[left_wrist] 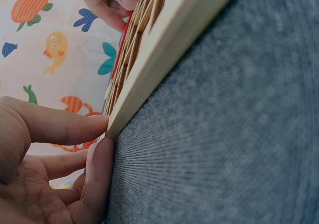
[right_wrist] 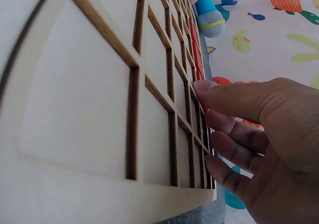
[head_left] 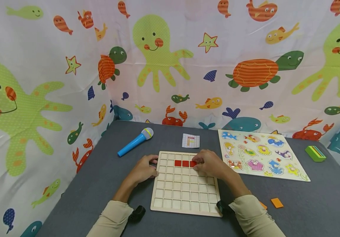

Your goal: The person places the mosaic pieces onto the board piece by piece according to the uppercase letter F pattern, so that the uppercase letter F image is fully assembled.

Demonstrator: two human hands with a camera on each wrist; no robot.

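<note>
A wooden grid board lies on the grey table, with three red square tiles side by side in an upper row. My left hand pinches the board's left edge between thumb and finger, as the left wrist view shows. At the rightmost red tile is my right hand, thumb and forefinger at its edge. In the right wrist view the right thumb is against the red tile, and the other fingers curl near the board's surface. Part of that tile is hidden under the fingertips.
A blue toy microphone lies at the back left. Behind the board is a small pattern card. To the right are a sea-animal puzzle board, a stack of green and yellow pieces, and orange tiles near the right sleeve.
</note>
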